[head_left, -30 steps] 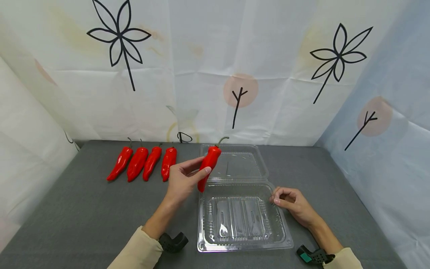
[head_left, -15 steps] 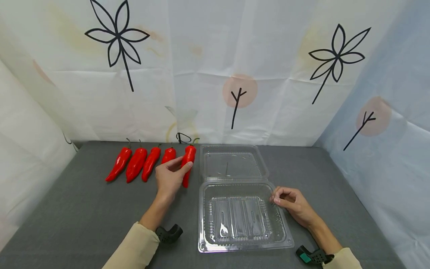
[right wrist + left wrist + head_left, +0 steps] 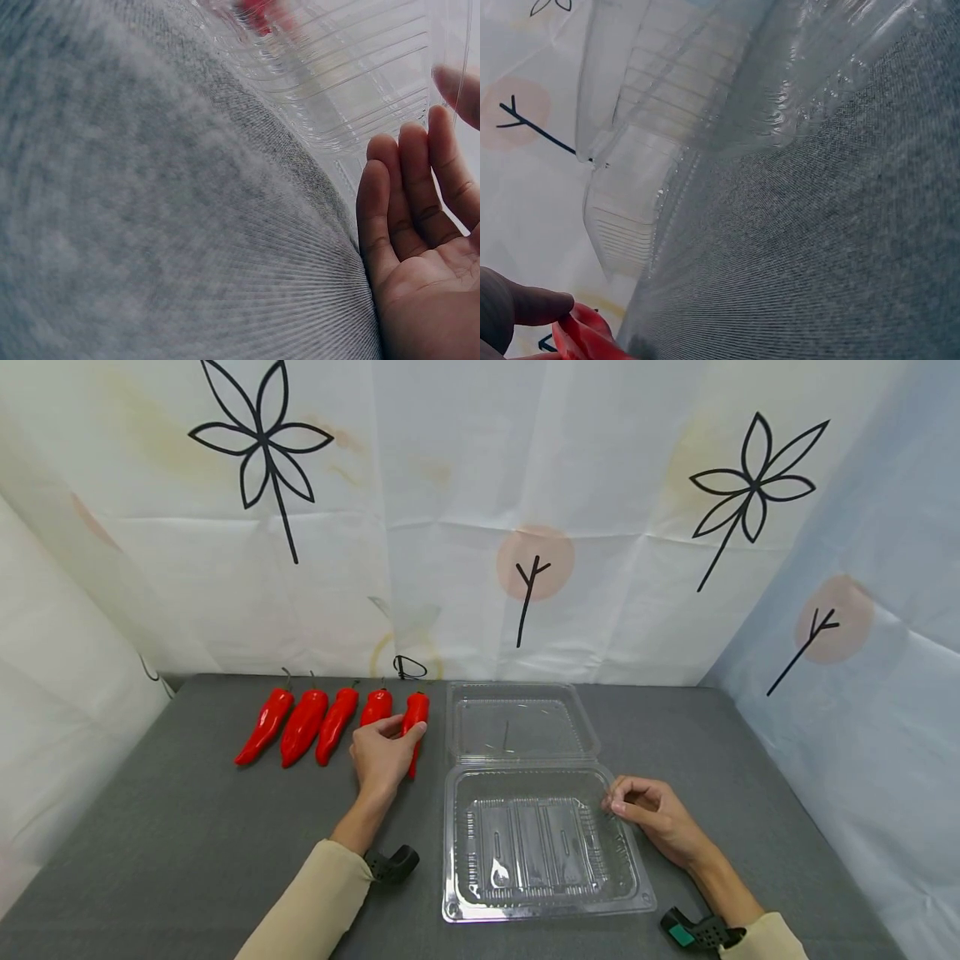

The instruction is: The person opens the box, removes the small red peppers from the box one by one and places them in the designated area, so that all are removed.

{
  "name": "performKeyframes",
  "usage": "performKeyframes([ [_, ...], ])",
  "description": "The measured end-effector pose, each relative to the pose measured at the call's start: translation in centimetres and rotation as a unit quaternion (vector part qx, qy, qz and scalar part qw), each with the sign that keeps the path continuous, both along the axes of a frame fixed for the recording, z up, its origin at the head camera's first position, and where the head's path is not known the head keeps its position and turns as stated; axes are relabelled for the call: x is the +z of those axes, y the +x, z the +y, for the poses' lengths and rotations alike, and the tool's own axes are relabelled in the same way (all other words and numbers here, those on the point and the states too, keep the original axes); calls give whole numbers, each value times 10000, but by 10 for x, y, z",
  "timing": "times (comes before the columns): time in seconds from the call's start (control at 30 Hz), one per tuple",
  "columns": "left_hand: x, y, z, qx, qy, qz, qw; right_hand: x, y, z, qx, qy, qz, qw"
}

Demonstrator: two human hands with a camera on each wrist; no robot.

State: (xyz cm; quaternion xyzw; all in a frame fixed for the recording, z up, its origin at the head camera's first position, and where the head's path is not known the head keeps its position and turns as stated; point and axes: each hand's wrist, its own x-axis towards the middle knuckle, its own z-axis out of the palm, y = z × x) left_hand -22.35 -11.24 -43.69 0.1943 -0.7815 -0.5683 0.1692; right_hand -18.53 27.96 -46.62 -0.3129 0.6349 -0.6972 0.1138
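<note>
My left hand [image 3: 381, 756] holds a red chili pepper [image 3: 416, 710] between thumb and fingers, at the right end of a row of similar peppers. In the left wrist view the thumb lies against the red pepper [image 3: 589, 334]. A clear plastic clamshell container [image 3: 547, 910] lies unfolded on the table, its lid [image 3: 525, 727] at the back. My right hand [image 3: 652, 814] pinches the container's right rim near the hinge. In the right wrist view, thumb and forefinger of the right hand [image 3: 427, 217] stand on either side of the clear rim.
Several red peppers [image 3: 303, 727] lie side by side at the back left, stems toward the wall. Grey cloth covers the table [image 3: 187, 852]. A white printed curtain [image 3: 450, 485] closes off the back and sides.
My left hand has carried the pepper leftward from over the container and lowered it beside the row. The right hand has stayed at the container's rim.
</note>
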Motion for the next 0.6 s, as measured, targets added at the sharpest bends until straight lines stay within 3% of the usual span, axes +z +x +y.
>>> performKeyframes([
  [0.23, -6, -5, 4, 249, -255, 90, 9993, 2, 1, 0, 13, -21, 20, 10000],
  [0.6, -12, -4, 9, 321, -449, 182, 9983, 1, 0, 0, -6, 15, -5, 10000],
])
